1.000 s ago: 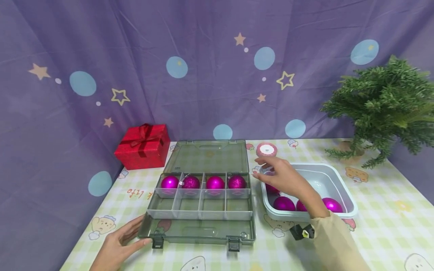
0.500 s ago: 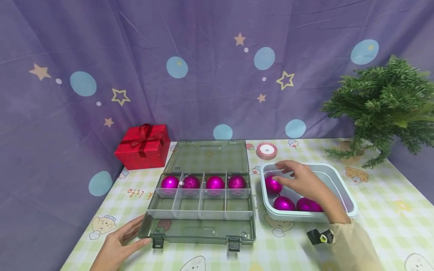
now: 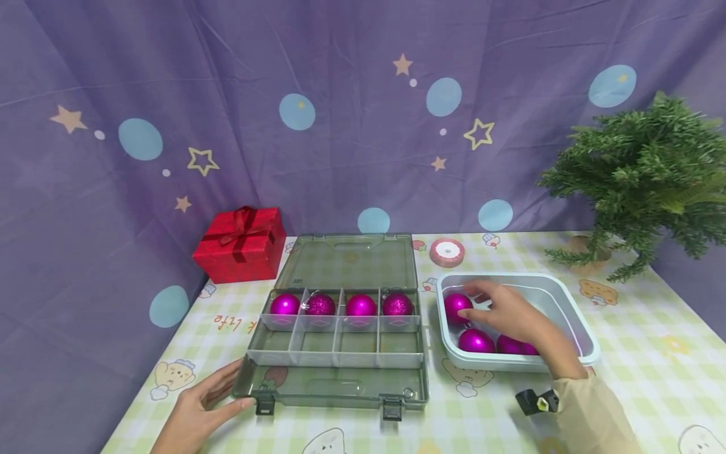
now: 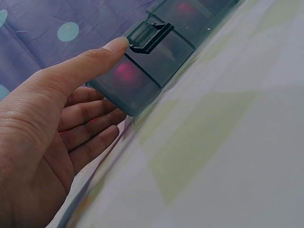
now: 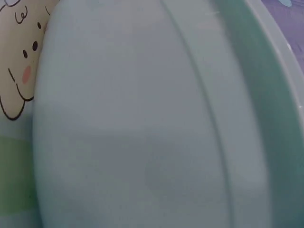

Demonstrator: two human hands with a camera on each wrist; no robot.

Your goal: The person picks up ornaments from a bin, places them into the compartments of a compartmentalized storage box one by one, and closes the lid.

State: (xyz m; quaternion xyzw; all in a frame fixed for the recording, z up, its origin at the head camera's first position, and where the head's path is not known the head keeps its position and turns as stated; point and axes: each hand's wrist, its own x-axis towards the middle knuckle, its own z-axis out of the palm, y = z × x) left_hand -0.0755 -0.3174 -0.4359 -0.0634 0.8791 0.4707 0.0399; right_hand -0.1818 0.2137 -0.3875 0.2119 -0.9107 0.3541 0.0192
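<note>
Loose beige sleeve (image 3: 595,413), black wrist-worn camera (image 3: 529,401)

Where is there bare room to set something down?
Free: four middle compartments of the case, between the filled back row and bare front tray; tablecloth right of the tub. Crowded: its near left, with balls and the right hand.

On tablecloth (image 3: 448,429): case (image 3: 351,261); tub (image 3: 493,361); spool (image 3: 455,256)

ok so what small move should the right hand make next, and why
I'd probably have the right hand close firmly round the rear-left magenta ball in the basin and lift it: the hand is right at that ball, and the four compartments in the middle row of the storage box look empty.
</note>
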